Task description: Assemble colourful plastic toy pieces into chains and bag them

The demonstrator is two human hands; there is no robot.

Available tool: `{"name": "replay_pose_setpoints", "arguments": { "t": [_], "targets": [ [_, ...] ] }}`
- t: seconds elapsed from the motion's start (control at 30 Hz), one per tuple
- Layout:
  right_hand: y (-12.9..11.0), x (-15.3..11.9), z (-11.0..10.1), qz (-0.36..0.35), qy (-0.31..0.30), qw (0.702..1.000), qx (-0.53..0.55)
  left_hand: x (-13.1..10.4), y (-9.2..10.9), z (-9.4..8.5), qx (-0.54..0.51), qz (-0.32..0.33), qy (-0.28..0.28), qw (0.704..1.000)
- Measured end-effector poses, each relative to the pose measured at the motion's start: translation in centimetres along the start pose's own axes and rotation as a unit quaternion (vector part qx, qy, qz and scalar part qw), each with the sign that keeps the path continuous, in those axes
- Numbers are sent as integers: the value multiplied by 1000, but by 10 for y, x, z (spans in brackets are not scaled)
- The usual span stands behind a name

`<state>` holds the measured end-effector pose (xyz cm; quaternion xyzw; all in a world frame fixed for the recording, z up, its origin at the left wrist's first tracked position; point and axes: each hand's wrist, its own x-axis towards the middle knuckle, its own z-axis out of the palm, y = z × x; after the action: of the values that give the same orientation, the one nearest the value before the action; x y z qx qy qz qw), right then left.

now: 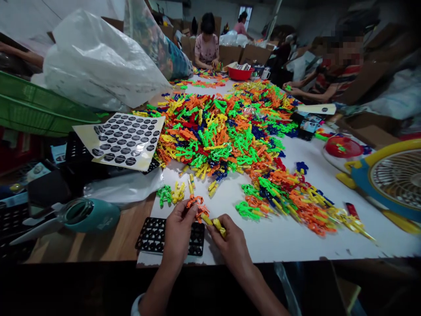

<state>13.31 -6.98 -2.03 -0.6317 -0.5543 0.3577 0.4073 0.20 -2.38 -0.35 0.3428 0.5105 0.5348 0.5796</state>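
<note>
My left hand (180,224) pinches an orange plastic figure (198,205) between thumb and fingers. Closed around small yellow plastic pieces (218,226), my right hand (230,241) sits just to the right, with one yellow end meeting the orange figure. Under and beside my left hand lies a black perforated tray (149,237). Beyond my hands a green figure (164,194) and a yellow figure (178,192) rest on the white tabletop (263,241). A large heap of orange, green, yellow, red and blue figures (223,127) spreads behind them.
Round black stickers cover a sheet (126,138) at left. Near it stand a teal cup (90,215) and a green basket (33,105). Sorted figures (292,197) lie at right, before a fan (394,175). Other people (207,44) sit around the table, near a red basin (240,73).
</note>
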Motion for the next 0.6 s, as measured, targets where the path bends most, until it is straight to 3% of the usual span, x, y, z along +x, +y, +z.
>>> {"name": "replay_pose_setpoints", "arguments": {
  "t": [0.17, 0.33, 0.53, 0.6],
  "targets": [
    [-2, -4, 3, -3, 43, 999, 5, -6, -4, 5, 45, 30, 19, 998],
    [-2, -6, 5, 3, 44, 999, 23, -8, -10, 7, 34, 39, 30, 998],
    [-8, -2, 0, 118, -14, 975, 190, -18, -15, 4, 203, 105, 63, 972],
    [-8, -1, 1, 124, -19, 968, 216, -21, -14, 5, 168, 96, 64, 979]
  ]
}}
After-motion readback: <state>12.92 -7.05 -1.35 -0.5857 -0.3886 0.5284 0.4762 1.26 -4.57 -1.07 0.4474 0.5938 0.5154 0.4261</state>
